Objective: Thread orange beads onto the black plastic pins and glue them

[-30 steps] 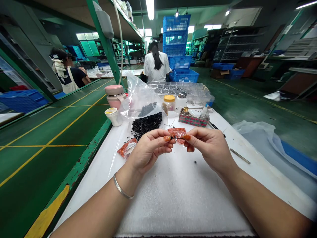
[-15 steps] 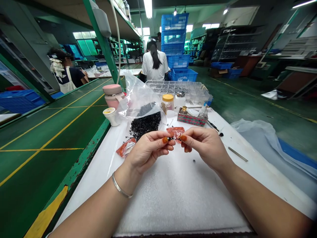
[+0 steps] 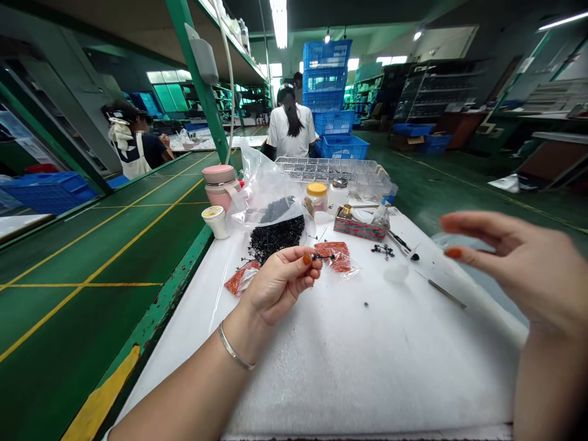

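Observation:
My left hand (image 3: 280, 285) pinches a small thin black rod-like part (image 3: 327, 256) between thumb and fingertips, over the white tabletop (image 3: 367, 361). The rod's free end points right, with a small dark knob on it. Off to the right, my right hand (image 3: 528, 263) is raised past the table's edge, thumb and fingers apart, with nothing seen between them. Behind the left hand lies a heap of black parts (image 3: 278, 237) spilling from a clear plastic bag (image 3: 261, 174). Bags of orange pieces sit nearby, one behind the rod (image 3: 339, 254) and another beside the heap (image 3: 239, 280).
A small dark ring (image 3: 366, 304), a thin metal tool (image 3: 446, 293) and a few black pieces (image 3: 382, 250) lie on the right side. Jars (image 3: 316, 199), a patterned box (image 3: 361, 226) and a clear compartment tray (image 3: 367, 174) line the back. Two people work beyond.
My right hand has let go of the black part and swung away to the right, opening. My left hand stays in place with the part; the view has shifted slightly.

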{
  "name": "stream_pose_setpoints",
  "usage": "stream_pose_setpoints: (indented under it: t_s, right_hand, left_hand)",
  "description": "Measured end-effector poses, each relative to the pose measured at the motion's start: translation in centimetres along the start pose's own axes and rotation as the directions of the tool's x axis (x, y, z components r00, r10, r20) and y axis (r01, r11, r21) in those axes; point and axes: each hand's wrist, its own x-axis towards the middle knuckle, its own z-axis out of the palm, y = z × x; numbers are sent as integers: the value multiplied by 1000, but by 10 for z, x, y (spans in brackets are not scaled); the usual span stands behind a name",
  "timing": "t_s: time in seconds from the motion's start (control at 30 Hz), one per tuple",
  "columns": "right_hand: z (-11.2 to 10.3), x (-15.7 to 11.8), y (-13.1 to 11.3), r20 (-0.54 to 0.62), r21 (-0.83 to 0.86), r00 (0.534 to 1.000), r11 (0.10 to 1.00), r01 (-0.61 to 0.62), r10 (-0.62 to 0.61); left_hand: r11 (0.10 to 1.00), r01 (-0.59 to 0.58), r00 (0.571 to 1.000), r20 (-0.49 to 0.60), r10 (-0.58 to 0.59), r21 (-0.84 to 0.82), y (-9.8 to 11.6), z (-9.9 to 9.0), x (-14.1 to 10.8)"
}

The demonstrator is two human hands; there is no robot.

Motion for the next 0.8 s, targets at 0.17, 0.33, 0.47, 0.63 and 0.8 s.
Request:
stream_pose_setpoints:
  t_s: [0.17, 0.33, 0.47, 0.63, 0.8]
  right_hand:
    - [14, -5, 18, 417, -118, 895, 986, -120, 159]
    - [38, -6, 17, 542, -197, 836, 980, 33, 81]
    - [44, -10, 6, 381, -148, 924, 989, 32, 27]
    - [42, -21, -47, 159, 382, 987, 922, -62, 1]
    - [43, -20, -88, 99, 682, 995, 730, -47, -28]
  left_hand:
    - [1000, -10, 1000, -15, 10, -16, 1, 2, -1]
    - [999, -14, 1000, -17, 13, -37, 3, 6, -4]
    - [998, -27, 999, -18, 26, -52, 1, 7, -6]
    - [997, -34, 999, 21, 35, -62, -2, 6, -5]
    - [998, -22, 1000, -17, 21, -63, -3, 5, -4]
